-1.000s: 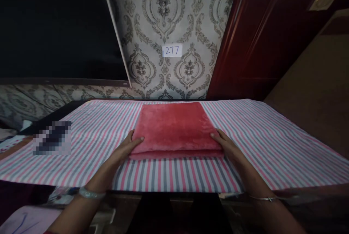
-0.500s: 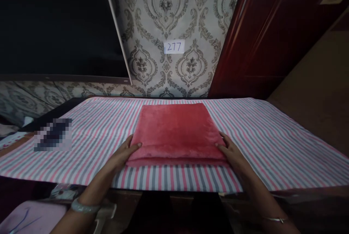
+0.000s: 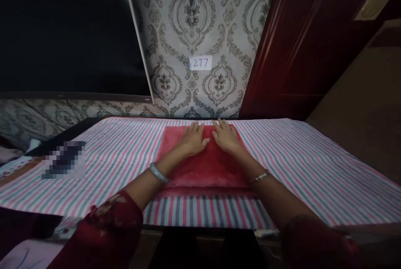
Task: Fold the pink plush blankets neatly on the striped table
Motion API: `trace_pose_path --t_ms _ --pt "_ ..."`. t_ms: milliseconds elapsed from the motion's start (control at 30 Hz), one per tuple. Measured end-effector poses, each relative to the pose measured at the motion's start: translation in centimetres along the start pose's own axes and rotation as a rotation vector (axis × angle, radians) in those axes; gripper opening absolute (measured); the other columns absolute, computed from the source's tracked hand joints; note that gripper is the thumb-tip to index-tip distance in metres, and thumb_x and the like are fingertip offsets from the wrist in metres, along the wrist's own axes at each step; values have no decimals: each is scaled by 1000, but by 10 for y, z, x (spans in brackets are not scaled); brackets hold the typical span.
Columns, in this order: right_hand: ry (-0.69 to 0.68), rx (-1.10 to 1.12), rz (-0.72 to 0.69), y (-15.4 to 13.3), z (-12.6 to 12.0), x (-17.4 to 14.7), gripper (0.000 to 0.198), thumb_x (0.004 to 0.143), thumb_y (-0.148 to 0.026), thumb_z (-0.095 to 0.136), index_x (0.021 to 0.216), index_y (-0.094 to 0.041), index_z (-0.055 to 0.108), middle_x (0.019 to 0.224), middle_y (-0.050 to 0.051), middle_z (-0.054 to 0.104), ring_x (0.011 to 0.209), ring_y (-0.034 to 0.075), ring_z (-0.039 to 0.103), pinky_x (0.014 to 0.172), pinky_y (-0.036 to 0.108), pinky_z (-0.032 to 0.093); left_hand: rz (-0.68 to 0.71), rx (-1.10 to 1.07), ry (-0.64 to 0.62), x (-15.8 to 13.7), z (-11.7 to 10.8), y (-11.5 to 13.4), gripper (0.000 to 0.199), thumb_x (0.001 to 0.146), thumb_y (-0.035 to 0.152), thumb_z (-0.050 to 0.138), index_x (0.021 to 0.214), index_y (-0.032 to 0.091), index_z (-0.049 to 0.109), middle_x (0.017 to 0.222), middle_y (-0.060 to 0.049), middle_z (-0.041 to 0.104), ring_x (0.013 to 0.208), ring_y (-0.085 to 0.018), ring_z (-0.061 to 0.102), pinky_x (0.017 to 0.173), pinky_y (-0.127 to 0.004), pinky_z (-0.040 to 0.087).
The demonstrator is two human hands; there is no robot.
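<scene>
A folded red plush cloth (image 3: 206, 173), perhaps a blanket or towel, lies flat in the middle of the striped tablecloth (image 3: 109, 164). My left hand (image 3: 192, 138) rests palm down on its far part, fingers stretched out toward the wall. Close to it on the right, my right hand (image 3: 227, 136) is also laid flat on the cloth, its fingers spread. Both thumbs point inward, with a narrow gap of red fabric between them. The folded layers show along the near edge; my forearms cover parts of both sides.
A large dark screen (image 3: 69, 31) stands at the back left. Behind the table is a patterned wall (image 3: 194, 14) with a paper marked 277 (image 3: 201, 63). A dark red door or cabinet panel (image 3: 291, 43) rises on the right. A pixelated patch (image 3: 64, 159) hides something on the left.
Both hands have left the near side edges of the red cloth and moved forward and inward onto its top, now lying flat. The cloth keeps its place; the camera view has tilted slightly.
</scene>
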State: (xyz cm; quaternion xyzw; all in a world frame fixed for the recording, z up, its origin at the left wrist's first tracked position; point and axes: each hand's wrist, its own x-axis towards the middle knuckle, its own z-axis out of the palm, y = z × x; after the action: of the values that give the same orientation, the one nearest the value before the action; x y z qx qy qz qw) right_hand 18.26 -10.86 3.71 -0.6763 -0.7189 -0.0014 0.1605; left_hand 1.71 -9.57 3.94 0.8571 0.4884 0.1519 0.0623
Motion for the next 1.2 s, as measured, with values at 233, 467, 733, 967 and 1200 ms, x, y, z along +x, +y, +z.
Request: trace_pose_path --t_ms 233,467,733,967,1200 --pt "22 -133 10 6 61 1 54 102 -38 38 155 -27 40 162 9 36 150 35 27 118 58 20 -34 212 30 -8 63 -20 72 95 52 45 154 11 38 161 -23 32 152 -37 22 120 -62 16" --pt "-5 -139 16 9 73 5 54 101 -37 37 154 -26 42 161 10 37 148 36 29 117 59 21 -41 187 -4 -7 66 -22 72 96 56 43 153 12 40 160 -22 35 151 -38 26 120 -62 18" --pt "1 -144 16 8 72 3 54 101 -35 38 154 -25 42 160 11 38 148 36 31 116 58 22 -43 126 72 -12 65 -22 68 97 52 43 151 10 43 158 -23 38 150 -35 29 122 -58 20" --pt "35 -149 43 7 75 2 55 101 -35 37 154 -27 40 161 9 37 147 34 31 118 57 20 -150 246 113 -12 47 -30 63 99 48 40 148 10 47 157 -23 39 150 -36 29 122 -62 14" --pt "1 -129 71 4 76 3 55 102 -38 35 156 -29 36 163 7 33 150 33 27 118 56 18 -443 247 23 -19 30 -69 69 98 58 33 158 23 30 167 -17 19 155 -35 14 115 -68 23"
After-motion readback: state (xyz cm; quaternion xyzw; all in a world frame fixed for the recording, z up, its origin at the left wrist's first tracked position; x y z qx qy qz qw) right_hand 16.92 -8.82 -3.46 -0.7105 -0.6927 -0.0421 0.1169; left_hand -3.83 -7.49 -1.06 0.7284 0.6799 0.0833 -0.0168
